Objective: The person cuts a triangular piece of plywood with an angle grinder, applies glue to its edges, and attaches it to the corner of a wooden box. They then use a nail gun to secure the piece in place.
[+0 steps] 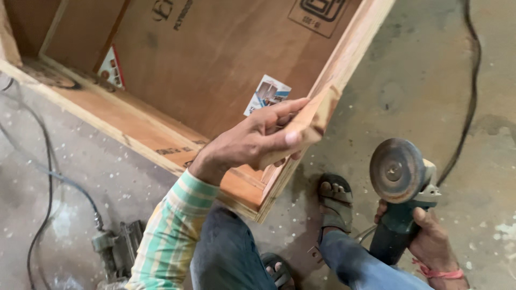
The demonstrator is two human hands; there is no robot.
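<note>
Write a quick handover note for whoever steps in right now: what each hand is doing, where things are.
Left hand: gripping the corner edge of the plywood box frame, which lies tilted on the concrete floor.
Right hand: holding the angle grinder by its body, disc facing up, clear of the wood.
Another power tool lies on the floor at the left.
Whether the disc is spinning cannot be told.

You stand on a dusty concrete floor (pixel 419 80). Left of your knees a power tool (pixel 115 249) lies on it, its grey cable (pixel 51 174) running up and away. A black cable (pixel 473 80) snakes along the floor at far right. Your sandals (pixel 336 201) sit just right of your knees.
</note>
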